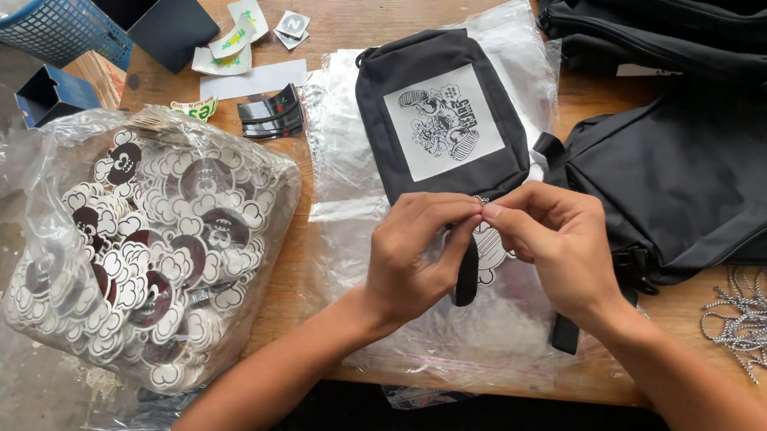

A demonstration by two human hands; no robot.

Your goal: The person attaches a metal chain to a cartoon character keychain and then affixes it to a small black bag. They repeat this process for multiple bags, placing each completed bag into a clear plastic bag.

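Fingertips of left hand (pixel 417 249) and right hand (pixel 550 247) pinch a small cloud-shaped charm (pixel 489 250) at the near edge of the black fabric pouch with white printed patch (pixel 444 116). Attachment looks unfinished; the clear plastic bag of matching charms (pixel 143 244), left of the pouch, remains full.

We see even, soft daylight over the desk (pixel 361 25), bright without harsh shadows; only faint shade lies under the hands. Glare whitens the clear plastic sleeves (pixel 522 36) and the bag of stickers (pixel 143 244). The centre is sharp, while the wide lens bends the edges and the corners go slightly soft.
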